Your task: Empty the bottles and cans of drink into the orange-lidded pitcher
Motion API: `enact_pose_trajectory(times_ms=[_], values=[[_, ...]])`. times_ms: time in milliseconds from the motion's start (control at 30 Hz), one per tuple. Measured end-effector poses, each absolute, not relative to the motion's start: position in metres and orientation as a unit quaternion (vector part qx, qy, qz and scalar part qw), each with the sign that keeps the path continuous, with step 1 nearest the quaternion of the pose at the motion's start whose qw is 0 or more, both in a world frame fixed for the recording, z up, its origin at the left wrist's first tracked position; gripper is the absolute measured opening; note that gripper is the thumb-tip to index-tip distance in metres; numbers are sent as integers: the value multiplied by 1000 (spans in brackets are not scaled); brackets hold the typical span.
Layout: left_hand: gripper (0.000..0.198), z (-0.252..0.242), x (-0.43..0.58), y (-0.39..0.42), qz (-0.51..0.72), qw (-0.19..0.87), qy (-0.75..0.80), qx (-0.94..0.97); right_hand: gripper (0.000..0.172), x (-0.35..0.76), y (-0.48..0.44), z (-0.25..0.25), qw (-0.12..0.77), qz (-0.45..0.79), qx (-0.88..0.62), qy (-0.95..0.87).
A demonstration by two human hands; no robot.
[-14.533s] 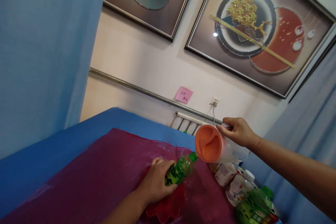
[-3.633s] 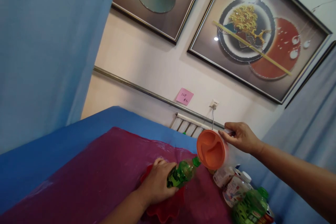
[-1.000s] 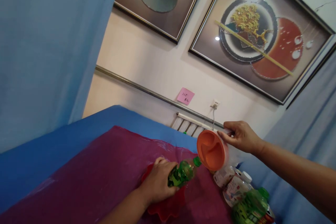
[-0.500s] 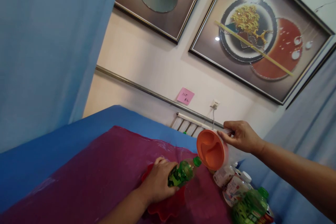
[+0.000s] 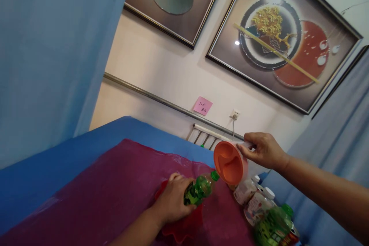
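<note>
My left hand is wrapped round a green plastic bottle that stands tilted over a red scalloped dish on the magenta cloth. My right hand grips the handle of a clear pitcher with an orange lid, tipped so the lid's edge is right at the bottle's green neck. The pitcher's body is mostly hidden behind its lid.
Two white-capped bottles and another green bottle lie at the table's right end. A blue sheet covers the table under the magenta cloth. Blue curtains hang left and right. Framed pictures and a pink note are on the wall.
The pitcher has shifted slightly left and closer to the bottle's neck. My left hand keeps the bottle in the same place.
</note>
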State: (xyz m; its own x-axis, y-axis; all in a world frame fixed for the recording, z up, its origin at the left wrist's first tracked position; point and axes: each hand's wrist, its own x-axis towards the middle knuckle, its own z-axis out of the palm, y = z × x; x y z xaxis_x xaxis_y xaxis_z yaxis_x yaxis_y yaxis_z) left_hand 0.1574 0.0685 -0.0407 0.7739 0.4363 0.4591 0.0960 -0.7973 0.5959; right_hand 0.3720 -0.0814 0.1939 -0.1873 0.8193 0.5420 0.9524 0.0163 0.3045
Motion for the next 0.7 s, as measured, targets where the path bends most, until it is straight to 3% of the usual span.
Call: enact_pose_trajectory(times_ms=[467, 700], values=[[34, -37, 158, 68, 290, 273, 153, 904, 37, 375, -92, 180, 116, -336, -620, -699], [44, -36, 159, 69, 287, 270, 164, 905, 42, 392, -98, 161, 218, -297, -667, -647]])
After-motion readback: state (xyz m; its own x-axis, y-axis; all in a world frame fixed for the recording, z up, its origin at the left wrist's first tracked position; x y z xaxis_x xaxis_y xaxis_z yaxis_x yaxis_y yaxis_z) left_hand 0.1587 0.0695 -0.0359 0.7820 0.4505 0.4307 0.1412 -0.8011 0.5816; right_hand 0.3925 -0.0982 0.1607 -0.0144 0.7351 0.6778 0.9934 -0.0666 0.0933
